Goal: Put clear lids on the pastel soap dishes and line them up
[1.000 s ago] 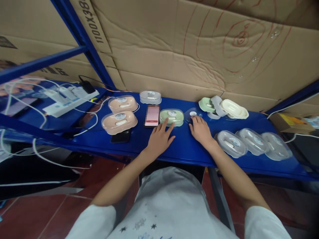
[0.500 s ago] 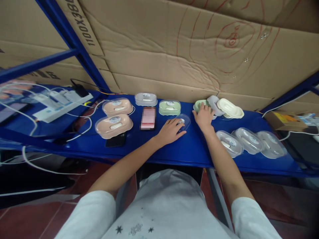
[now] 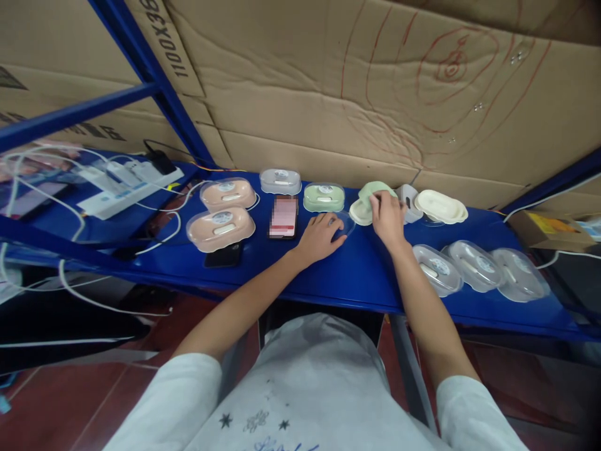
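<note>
Watching remotely, I see my right hand (image 3: pixel 389 216) curled, gripping a green tray (image 3: pixel 374 190) — my left hand (image 3: pixel 321 238), loosely spread, touches a clear lid (image 3: pixel 348 224), phone (image 3: pixel 282 217) to that hand's left.

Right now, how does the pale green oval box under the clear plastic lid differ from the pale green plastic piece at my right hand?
The box has a clear lid with a label over it; the loose piece has none. The box shows whole, while your right hand holds and partly covers the piece. Both are pale green.
</note>
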The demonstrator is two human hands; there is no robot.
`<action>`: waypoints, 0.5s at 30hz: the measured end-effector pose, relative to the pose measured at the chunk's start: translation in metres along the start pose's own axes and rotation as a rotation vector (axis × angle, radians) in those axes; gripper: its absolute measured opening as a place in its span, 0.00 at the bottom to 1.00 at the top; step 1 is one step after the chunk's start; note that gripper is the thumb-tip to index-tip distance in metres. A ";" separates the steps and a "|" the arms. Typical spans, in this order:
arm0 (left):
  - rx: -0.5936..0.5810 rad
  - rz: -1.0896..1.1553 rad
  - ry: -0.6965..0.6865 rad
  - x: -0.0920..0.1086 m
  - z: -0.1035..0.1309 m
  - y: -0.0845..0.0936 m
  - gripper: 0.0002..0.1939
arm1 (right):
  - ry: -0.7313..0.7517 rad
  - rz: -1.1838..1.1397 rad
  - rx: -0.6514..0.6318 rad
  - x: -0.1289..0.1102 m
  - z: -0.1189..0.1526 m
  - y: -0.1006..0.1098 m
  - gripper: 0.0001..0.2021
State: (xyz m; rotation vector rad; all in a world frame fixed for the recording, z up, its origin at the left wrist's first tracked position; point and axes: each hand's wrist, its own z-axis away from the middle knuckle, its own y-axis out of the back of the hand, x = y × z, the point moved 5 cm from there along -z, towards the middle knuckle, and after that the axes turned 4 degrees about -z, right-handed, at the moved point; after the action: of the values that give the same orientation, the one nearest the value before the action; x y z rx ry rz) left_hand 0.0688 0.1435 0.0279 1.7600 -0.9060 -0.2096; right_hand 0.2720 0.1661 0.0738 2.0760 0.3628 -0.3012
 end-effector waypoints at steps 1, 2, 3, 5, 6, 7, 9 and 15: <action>0.006 0.002 0.011 -0.002 -0.001 0.000 0.10 | -0.001 -0.066 0.042 -0.001 0.003 0.009 0.21; 0.011 0.007 0.017 -0.004 -0.002 0.000 0.10 | -0.002 -0.128 0.078 -0.003 0.008 0.018 0.22; 0.017 0.014 0.020 -0.006 -0.003 0.001 0.10 | -0.001 -0.186 0.103 -0.004 0.017 0.027 0.23; 0.031 0.029 0.023 -0.008 -0.005 0.007 0.15 | 0.015 -0.276 0.103 -0.008 0.044 0.039 0.24; 0.045 0.041 0.022 -0.009 -0.005 0.012 0.19 | 0.033 -0.300 0.077 -0.011 0.062 0.042 0.23; 0.065 0.064 0.011 -0.008 -0.003 0.017 0.23 | 0.068 -0.316 0.026 -0.014 0.080 0.042 0.22; 0.097 0.137 -0.061 -0.003 0.008 0.030 0.30 | 0.187 -0.351 -0.130 -0.020 0.115 0.038 0.20; -0.072 0.152 -0.256 0.025 0.083 0.039 0.19 | 0.409 -0.297 -0.386 -0.008 0.143 0.019 0.26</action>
State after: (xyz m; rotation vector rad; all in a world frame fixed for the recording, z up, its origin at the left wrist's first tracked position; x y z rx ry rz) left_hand 0.0225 0.0614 0.0363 1.6126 -1.1970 -0.3703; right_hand 0.2617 0.0324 0.0201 1.6894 0.9070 0.0263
